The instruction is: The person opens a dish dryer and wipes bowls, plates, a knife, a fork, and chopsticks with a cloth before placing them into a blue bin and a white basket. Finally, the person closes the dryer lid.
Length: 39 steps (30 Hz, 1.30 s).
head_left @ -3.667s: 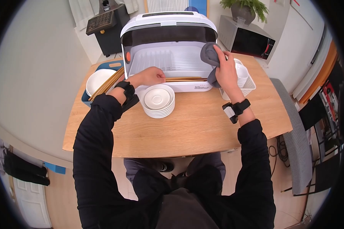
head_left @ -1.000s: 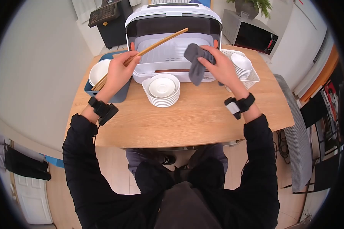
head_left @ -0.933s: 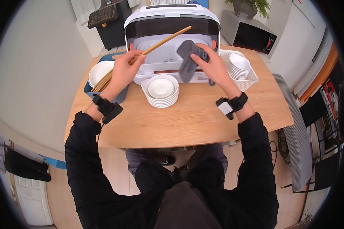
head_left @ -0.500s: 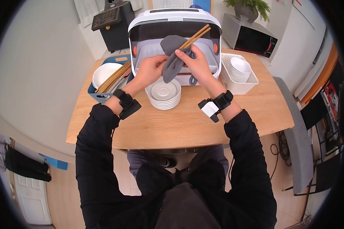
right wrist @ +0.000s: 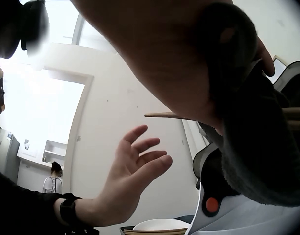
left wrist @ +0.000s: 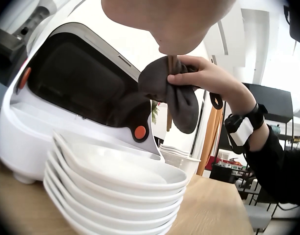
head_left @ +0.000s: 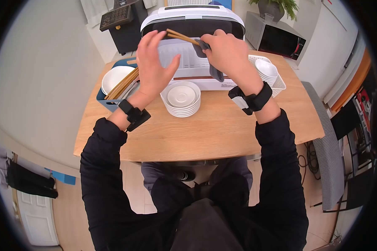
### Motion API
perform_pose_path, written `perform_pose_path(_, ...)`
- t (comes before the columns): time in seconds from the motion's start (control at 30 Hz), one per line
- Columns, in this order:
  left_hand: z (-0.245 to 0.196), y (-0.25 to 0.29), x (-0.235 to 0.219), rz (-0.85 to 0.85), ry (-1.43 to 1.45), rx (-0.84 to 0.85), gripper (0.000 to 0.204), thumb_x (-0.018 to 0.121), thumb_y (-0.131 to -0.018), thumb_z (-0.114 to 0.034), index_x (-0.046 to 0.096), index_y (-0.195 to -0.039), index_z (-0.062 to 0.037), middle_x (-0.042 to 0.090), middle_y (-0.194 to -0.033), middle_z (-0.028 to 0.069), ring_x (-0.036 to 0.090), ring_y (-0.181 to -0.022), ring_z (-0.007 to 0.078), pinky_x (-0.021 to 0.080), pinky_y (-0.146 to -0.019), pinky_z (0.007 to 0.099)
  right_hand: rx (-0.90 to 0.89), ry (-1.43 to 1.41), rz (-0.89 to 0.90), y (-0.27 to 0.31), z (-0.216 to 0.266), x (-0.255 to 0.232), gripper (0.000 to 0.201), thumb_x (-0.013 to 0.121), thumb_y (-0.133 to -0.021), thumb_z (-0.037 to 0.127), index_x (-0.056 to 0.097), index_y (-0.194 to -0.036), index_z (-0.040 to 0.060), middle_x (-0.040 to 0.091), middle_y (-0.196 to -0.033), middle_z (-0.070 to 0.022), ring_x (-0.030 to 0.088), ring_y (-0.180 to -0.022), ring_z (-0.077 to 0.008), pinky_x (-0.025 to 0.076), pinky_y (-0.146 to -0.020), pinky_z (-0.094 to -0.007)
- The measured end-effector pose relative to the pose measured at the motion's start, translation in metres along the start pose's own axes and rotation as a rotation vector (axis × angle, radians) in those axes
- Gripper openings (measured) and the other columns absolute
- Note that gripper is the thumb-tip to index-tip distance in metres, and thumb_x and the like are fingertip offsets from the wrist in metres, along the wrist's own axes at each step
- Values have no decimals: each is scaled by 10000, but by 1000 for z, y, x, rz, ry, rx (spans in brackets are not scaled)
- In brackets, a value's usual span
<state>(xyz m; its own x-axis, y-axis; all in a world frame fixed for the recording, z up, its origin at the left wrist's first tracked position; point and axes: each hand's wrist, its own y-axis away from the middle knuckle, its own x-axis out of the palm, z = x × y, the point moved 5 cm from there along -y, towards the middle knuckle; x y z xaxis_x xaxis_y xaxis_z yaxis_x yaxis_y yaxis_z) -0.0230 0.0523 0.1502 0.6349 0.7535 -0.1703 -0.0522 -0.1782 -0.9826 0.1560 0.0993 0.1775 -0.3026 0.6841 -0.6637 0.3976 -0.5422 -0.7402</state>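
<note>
My right hand [head_left: 231, 53] grips a grey cloth [head_left: 215, 72] wrapped around a pair of wooden chopsticks [head_left: 182, 37], above the front of the white dish cabinet [head_left: 192, 83]. The chopstick ends stick out of the cloth toward the left. Beside those ends, my left hand [head_left: 153, 69] is raised with fingers spread and holds nothing; the right wrist view shows a gap between its fingers [right wrist: 136, 132] and the chopsticks. Dark chopsticks [head_left: 184, 78] lie along the cabinet's front ledge. Below the hands stands a stack of white dishes [head_left: 182, 109].
At the left, a blue basket [head_left: 109, 105] holds white bowls [head_left: 115, 79], more chopsticks [head_left: 123, 85] and cutlery. A white perforated basket [head_left: 279, 85] with stacked small bowls [head_left: 266, 69] stands at the right. Behind it is a microwave [head_left: 276, 39]. The cabinet's dark lid [head_left: 192, 28] is raised.
The chopsticks passed from my left hand into the cloth in my right hand and swung round to point left. My left hand released them, then touched the cloth, and now is spread apart from it.
</note>
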Motion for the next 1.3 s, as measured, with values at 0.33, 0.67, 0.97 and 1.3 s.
perform_pose_path(0.33, -5, 8, 20, 341, -506, 332, 110, 710, -847, -221, 695, -954, -199, 633, -806, -88, 603, -881, 145, 296, -1071, 570, -102, 116, 51, 16, 13, 10, 179, 706, -792, 197, 721, -969, 218, 625, -887, -28, 650, -823, -228, 529, -701, -412)
perform_pose_path(0.67, 19, 26, 4, 386, -416, 296, 130, 710, -860, -183, 709, -990, -191, 672, -837, -59, 591, -873, 155, 304, -1063, 557, -151, 69, 40, 41, -21, 16, 207, 716, -817, 256, 706, -1023, 232, 633, -933, 9, 647, -868, -209, 524, -723, -360)
perform_pose_path(0.97, 34, 35, 1, 421, -370, 241, 128, 707, -867, -191, 716, -995, -189, 669, -842, -60, 590, -882, 158, 291, -1072, 564, -103, 14, 54, 55, -36, 17, 209, 710, -828, 280, 708, -1031, 229, 633, -910, -1, 659, -856, -210, 535, -662, -349)
perform_pose_path(1.3, 39, 15, -1, 148, -288, 4, 294, 739, -857, -229, 664, -1113, -106, 656, -959, 37, 587, -1001, 209, 352, -1020, 465, 91, -128, 209, 55, -38, 14, 290, 667, -887, 377, 697, -1081, 164, 672, -784, -67, 671, -745, -280, 515, -621, -369)
